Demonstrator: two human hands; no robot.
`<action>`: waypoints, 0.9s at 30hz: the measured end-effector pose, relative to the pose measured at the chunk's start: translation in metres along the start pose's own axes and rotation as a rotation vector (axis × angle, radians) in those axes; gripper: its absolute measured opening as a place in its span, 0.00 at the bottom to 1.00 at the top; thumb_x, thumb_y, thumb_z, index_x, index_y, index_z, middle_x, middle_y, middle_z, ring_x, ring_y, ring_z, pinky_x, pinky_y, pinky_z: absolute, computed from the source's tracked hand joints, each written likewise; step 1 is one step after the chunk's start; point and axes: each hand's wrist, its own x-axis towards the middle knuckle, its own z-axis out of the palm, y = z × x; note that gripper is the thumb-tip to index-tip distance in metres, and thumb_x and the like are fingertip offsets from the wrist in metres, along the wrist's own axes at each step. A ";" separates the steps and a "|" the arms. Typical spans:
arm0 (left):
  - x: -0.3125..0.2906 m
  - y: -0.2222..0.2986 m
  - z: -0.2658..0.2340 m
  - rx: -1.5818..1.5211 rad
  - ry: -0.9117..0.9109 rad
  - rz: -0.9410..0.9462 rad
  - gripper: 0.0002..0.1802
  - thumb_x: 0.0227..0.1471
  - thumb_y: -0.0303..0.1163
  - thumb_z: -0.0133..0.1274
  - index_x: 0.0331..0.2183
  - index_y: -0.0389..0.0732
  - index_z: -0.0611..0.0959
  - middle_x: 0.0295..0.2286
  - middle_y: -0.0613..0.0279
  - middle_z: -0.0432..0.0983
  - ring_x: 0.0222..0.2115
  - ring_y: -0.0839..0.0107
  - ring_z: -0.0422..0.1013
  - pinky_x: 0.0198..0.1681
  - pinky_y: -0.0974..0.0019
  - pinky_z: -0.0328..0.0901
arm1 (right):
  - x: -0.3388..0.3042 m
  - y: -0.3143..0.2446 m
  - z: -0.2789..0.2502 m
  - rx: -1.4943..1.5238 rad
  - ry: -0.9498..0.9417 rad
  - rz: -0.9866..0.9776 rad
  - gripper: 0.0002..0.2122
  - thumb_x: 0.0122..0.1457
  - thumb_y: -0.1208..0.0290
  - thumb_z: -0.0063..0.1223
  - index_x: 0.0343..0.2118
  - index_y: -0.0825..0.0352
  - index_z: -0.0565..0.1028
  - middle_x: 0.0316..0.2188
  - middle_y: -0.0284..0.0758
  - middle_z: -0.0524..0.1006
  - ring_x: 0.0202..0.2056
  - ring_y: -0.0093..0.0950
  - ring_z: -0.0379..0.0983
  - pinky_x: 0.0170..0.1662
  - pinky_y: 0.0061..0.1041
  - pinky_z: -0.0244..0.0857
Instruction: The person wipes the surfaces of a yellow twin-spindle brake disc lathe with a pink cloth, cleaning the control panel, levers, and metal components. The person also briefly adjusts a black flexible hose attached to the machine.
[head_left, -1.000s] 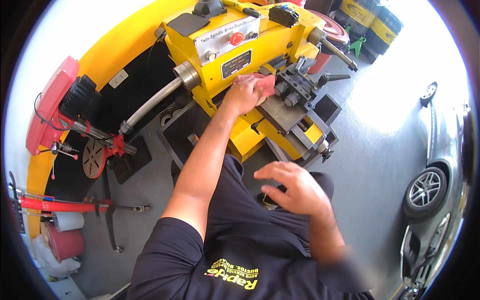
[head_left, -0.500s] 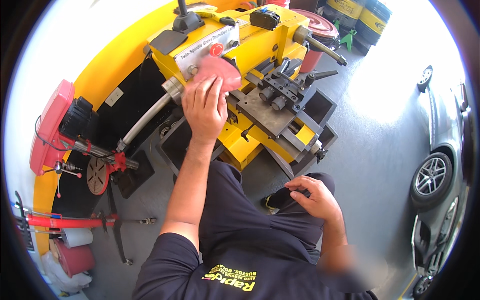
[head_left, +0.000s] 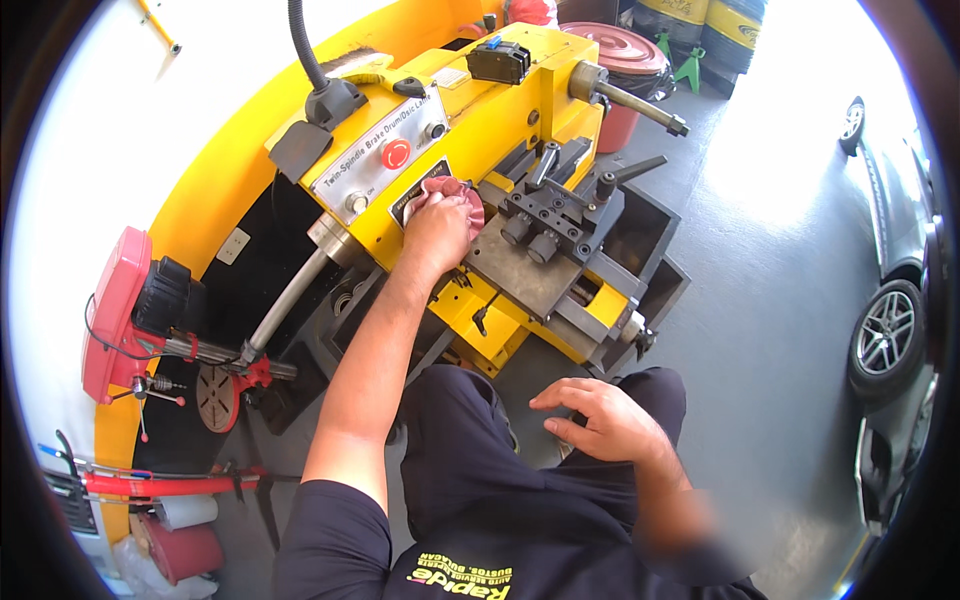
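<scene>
A crumpled pink cloth (head_left: 470,207) is held under the curled fingers of my left hand (head_left: 436,235). It presses on the front of a yellow brake lathe (head_left: 490,118), partly covering a small dark label plate (head_left: 428,177). Above it on the silver control panel (head_left: 345,182) is a red stop button (head_left: 396,153). My right hand (head_left: 607,424) hovers or rests near my right thigh, nothing in it, its fingers loosely stretched out and the thumb apart.
Beside the cloth lies the lathe's metal cross slide (head_left: 515,262) with knobs and levers. A spindle shaft (head_left: 645,108) juts out at the far right. To the left stands a red drill press (head_left: 125,310). A grey car (head_left: 885,340) is parked at the right.
My left hand has moved the cloth from in front of the control panel down onto the label plate. The view has shifted a little; my right hand stays near my thigh.
</scene>
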 end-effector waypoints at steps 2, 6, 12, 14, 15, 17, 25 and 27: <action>0.007 -0.002 -0.003 -0.029 -0.041 -0.065 0.11 0.58 0.31 0.57 0.39 0.41 0.90 0.41 0.53 0.86 0.47 0.54 0.79 0.54 0.52 0.72 | 0.016 0.006 -0.011 -0.006 0.003 -0.050 0.12 0.64 0.70 0.63 0.48 0.66 0.81 0.46 0.40 0.83 0.49 0.43 0.80 0.54 0.40 0.73; 0.009 0.003 -0.006 0.018 -0.017 -0.145 0.06 0.57 0.29 0.58 0.35 0.41 0.88 0.38 0.55 0.86 0.42 0.55 0.80 0.49 0.54 0.74 | 0.040 0.024 -0.050 0.032 -0.032 -0.123 0.13 0.63 0.70 0.64 0.49 0.65 0.81 0.48 0.37 0.83 0.49 0.40 0.80 0.53 0.38 0.73; 0.076 0.021 0.009 -0.304 0.218 -0.195 0.03 0.62 0.27 0.58 0.35 0.39 0.84 0.34 0.51 0.86 0.35 0.47 0.82 0.40 0.49 0.75 | 0.066 0.051 -0.126 0.199 0.015 -0.144 0.14 0.57 0.75 0.66 0.47 0.65 0.83 0.47 0.36 0.85 0.46 0.37 0.83 0.49 0.36 0.74; 0.097 0.020 0.017 -0.349 0.078 -0.148 0.04 0.61 0.27 0.58 0.36 0.37 0.84 0.35 0.51 0.86 0.39 0.49 0.82 0.45 0.52 0.75 | 0.073 0.048 -0.148 0.227 0.074 -0.119 0.14 0.57 0.76 0.68 0.47 0.64 0.83 0.46 0.37 0.85 0.46 0.37 0.82 0.49 0.36 0.74; 0.103 0.015 0.026 -0.326 0.057 -0.093 0.04 0.61 0.26 0.58 0.36 0.36 0.85 0.35 0.51 0.87 0.40 0.50 0.82 0.47 0.53 0.75 | 0.073 0.044 -0.160 0.240 0.085 -0.079 0.14 0.57 0.76 0.67 0.47 0.64 0.83 0.46 0.37 0.85 0.46 0.38 0.82 0.49 0.36 0.74; 0.106 0.009 0.027 -0.500 -0.068 -0.249 0.04 0.62 0.26 0.57 0.36 0.35 0.84 0.35 0.50 0.86 0.42 0.49 0.81 0.49 0.51 0.74 | 0.073 0.031 -0.180 0.262 0.110 0.022 0.14 0.56 0.77 0.67 0.46 0.65 0.83 0.45 0.37 0.85 0.46 0.38 0.82 0.49 0.36 0.74; 0.075 0.068 -0.084 -0.866 0.072 -0.702 0.04 0.71 0.25 0.51 0.42 0.36 0.80 0.27 0.66 0.78 0.24 0.80 0.70 0.28 0.70 0.68 | 0.080 -0.061 -0.272 0.371 0.104 0.333 0.09 0.60 0.78 0.64 0.43 0.68 0.82 0.42 0.41 0.85 0.44 0.38 0.83 0.50 0.35 0.76; 0.070 0.098 -0.135 -1.098 0.005 -0.866 0.04 0.71 0.24 0.50 0.40 0.35 0.78 0.28 0.66 0.78 0.24 0.80 0.71 0.28 0.70 0.68 | 0.086 -0.061 -0.288 0.455 0.093 0.409 0.08 0.66 0.76 0.59 0.46 0.70 0.80 0.43 0.39 0.85 0.44 0.35 0.83 0.51 0.34 0.76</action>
